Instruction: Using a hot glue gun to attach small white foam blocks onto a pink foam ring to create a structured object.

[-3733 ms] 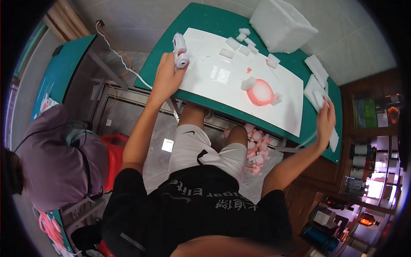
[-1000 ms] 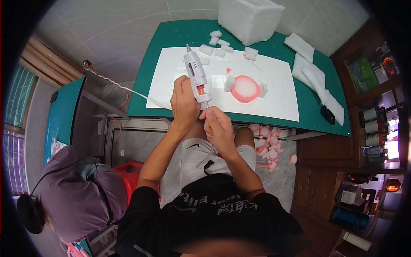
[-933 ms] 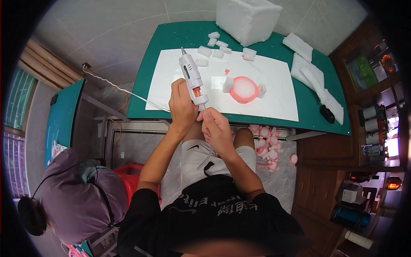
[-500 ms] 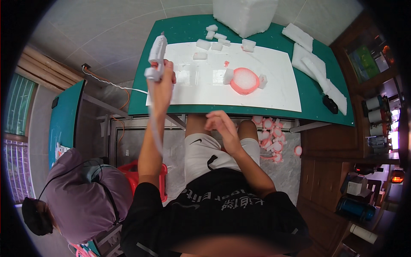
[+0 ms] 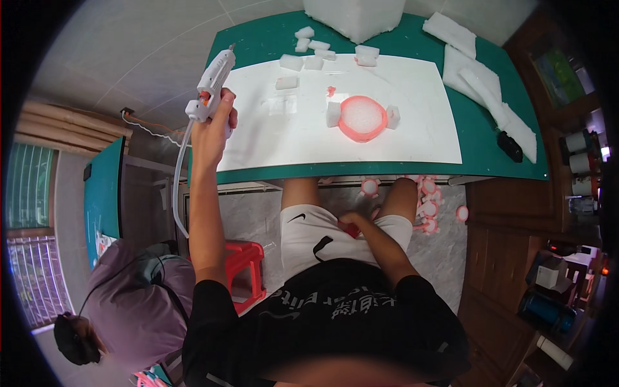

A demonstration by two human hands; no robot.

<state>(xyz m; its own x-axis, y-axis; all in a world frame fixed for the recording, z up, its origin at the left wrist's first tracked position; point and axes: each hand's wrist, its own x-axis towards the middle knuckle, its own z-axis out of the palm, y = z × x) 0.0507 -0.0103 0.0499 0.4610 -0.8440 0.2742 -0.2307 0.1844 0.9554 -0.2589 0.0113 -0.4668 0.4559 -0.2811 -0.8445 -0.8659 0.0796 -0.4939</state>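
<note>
White box (image 5: 354,18) cut off above; handle of glue gun (image 5: 216,73) mostly hidden by left hand (image 5: 214,129)

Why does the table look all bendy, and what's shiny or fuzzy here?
In the head view, the fisheye lens bends the edges of the table; also in the head view, pale glare shines on the board, left of the pink ring; at the head view's bottom edge, a shape is too blurred to name.

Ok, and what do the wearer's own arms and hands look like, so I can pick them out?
The short sleeves are black, with a pale strip near each shoulder. Below them the forearms are bare, with no watch or band in sight. The left hand and right hand show no gloves; rings are too small to tell.
</note>
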